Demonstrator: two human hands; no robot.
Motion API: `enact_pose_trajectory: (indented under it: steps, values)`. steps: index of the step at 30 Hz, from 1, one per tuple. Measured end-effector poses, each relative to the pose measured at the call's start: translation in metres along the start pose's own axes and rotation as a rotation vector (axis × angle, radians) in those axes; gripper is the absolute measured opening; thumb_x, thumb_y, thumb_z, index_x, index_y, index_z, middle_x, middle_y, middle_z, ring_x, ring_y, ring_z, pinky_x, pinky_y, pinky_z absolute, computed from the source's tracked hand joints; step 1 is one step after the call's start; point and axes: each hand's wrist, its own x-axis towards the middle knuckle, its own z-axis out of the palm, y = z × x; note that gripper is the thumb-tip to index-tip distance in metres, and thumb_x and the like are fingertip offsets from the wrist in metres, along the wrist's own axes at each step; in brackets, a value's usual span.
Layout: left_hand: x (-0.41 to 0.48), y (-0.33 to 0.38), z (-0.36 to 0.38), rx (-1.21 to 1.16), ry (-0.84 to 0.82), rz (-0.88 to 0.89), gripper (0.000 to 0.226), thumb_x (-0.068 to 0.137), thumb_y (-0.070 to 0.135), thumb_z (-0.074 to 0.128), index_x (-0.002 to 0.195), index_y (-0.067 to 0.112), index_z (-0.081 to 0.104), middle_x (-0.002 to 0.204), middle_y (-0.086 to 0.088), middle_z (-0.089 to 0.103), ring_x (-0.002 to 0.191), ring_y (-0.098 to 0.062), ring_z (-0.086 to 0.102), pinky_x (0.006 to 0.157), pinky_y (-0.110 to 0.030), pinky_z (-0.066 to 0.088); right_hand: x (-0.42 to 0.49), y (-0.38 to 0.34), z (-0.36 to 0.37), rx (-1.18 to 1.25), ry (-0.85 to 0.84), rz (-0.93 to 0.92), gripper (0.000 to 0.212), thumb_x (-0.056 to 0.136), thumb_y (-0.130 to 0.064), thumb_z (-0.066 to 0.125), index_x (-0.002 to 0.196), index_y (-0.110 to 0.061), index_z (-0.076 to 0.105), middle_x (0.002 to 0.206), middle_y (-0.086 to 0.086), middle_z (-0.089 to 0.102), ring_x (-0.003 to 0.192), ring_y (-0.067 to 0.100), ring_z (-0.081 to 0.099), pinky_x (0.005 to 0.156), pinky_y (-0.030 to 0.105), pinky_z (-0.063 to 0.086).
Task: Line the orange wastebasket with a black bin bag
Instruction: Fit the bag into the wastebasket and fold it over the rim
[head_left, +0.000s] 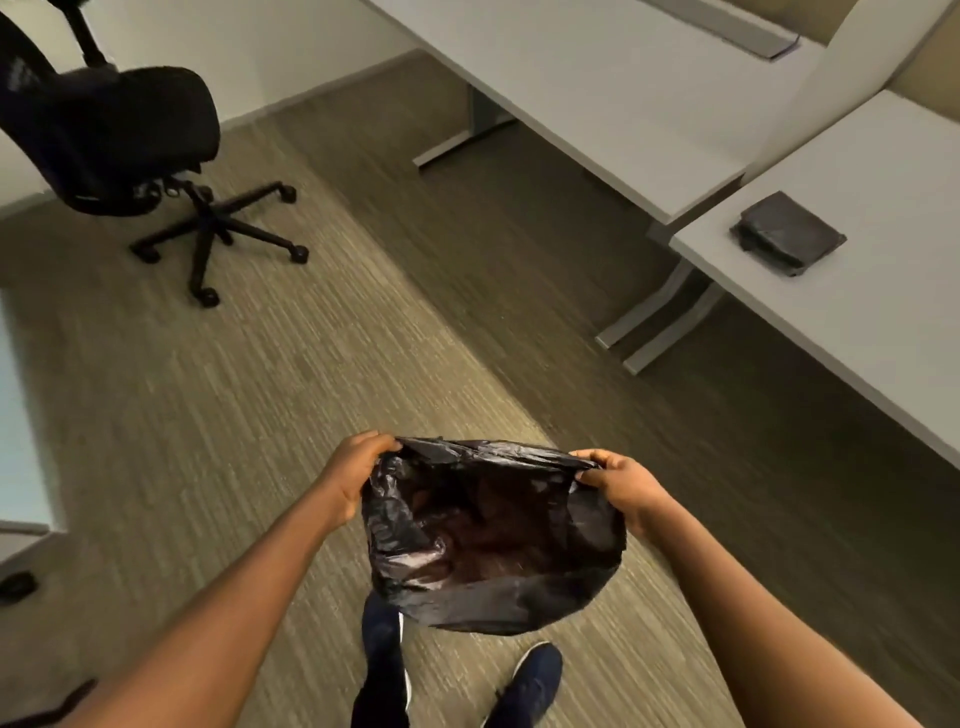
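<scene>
Striped grey-brown carpet (270, 395) fills an office seen from above, with a black swivel chair (111, 140) at the far left and pale benches (857, 322) running along the right side. Near the front corner of the closest bench lies a folded stack of dark plastic (788, 240), probably spare bin bags. Low in the view, a person holds a black bin bag (493, 540) in the air above the carpet, in front of their legs and a dark blue shoe (530, 680). The left hand (353, 473) is closed, pinching the left side of the bag's rim; the right hand (621, 483) is closed, pinching the right side. Between them the mouth is spread wide and faces up towards the viewer, its long axis running left to right, while the body of the bag hangs downward. No orange wastebasket is in view. Judging from this, the bag is unfolded and opened, but lowering it into the basket and folding the rim over the edge remain to be done.
</scene>
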Motion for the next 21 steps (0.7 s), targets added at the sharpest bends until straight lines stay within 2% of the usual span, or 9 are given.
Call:
enact_pose_trajectory:
  steps: [4,7,8,11,13,15,18,21]
  values:
    - [0.029,-0.028,-0.002,0.081,-0.023,0.002,0.013,0.087,0.003,0.062,0.077,0.011,0.066,0.064,-0.003,0.066,0.061,-0.019,0.059,0.055,-0.024,0.045,0.027,0.021,0.032,-0.080,0.177,-0.088,0.021,0.099,-0.004,0.054,0.101,-0.013,0.072,0.087,0.007,0.072,0.070,0.014,0.064,0.058,0.021,0.052]
    - [0.056,-0.056,-0.009,0.096,-0.032,-0.008,0.008,0.089,0.006,0.064,0.085,0.008,0.070,0.070,-0.005,0.069,0.065,-0.020,0.062,0.057,-0.025,0.046,0.047,0.036,0.056,-0.145,0.273,-0.115,0.022,0.100,-0.012,0.054,0.092,-0.023,0.072,0.082,-0.001,0.072,0.069,0.011,0.063,0.056,0.019,0.048]
    - [0.064,-0.066,-0.012,0.076,-0.040,-0.024,0.008,0.090,0.009,0.064,0.087,0.007,0.071,0.074,-0.008,0.071,0.068,-0.022,0.064,0.059,-0.026,0.048,0.055,0.041,0.063,-0.159,0.289,-0.115,0.023,0.100,-0.013,0.054,0.092,-0.024,0.072,0.081,-0.002,0.072,0.068,0.011,0.063,0.056,0.021,0.049]
    - [0.090,-0.093,-0.017,0.000,-0.051,-0.089,0.016,0.092,0.019,0.064,0.089,0.006,0.074,0.085,-0.015,0.076,0.077,-0.027,0.071,0.071,-0.032,0.053,0.085,0.062,0.080,-0.156,0.330,-0.100,0.024,0.098,-0.016,0.056,0.089,-0.028,0.074,0.089,-0.003,0.076,0.082,0.017,0.070,0.077,0.039,0.059]
    - [0.111,-0.112,-0.020,-0.013,-0.042,-0.098,0.018,0.095,0.019,0.062,0.088,0.009,0.074,0.078,-0.007,0.077,0.071,-0.019,0.073,0.066,-0.024,0.055,0.104,0.077,0.088,-0.109,0.332,-0.084,0.026,0.099,-0.014,0.054,0.089,-0.028,0.075,0.091,-0.001,0.077,0.084,0.019,0.071,0.081,0.044,0.058]
    - [0.129,-0.128,-0.022,0.011,-0.031,-0.092,0.018,0.094,0.020,0.062,0.083,0.011,0.073,0.073,-0.003,0.076,0.069,-0.017,0.071,0.066,-0.023,0.053,0.121,0.089,0.095,-0.067,0.345,-0.074,0.028,0.100,-0.012,0.052,0.090,-0.026,0.074,0.091,0.002,0.076,0.081,0.018,0.069,0.075,0.039,0.058]
    - [0.158,-0.152,-0.024,0.106,-0.034,-0.071,0.017,0.092,0.018,0.064,0.077,0.016,0.073,0.076,-0.004,0.073,0.073,-0.020,0.067,0.074,-0.031,0.049,0.149,0.110,0.103,-0.022,0.374,-0.071,0.028,0.100,-0.010,0.051,0.089,-0.025,0.073,0.086,-0.001,0.074,0.076,0.013,0.066,0.068,0.029,0.054]
    - [0.188,-0.177,-0.024,0.181,-0.023,-0.066,0.013,0.088,0.020,0.067,0.078,0.024,0.073,0.083,-0.007,0.075,0.081,-0.024,0.069,0.079,-0.037,0.051,0.179,0.133,0.108,-0.009,0.377,-0.050,0.023,0.099,-0.008,0.053,0.097,-0.020,0.073,0.088,-0.001,0.074,0.074,0.008,0.067,0.062,0.020,0.054]
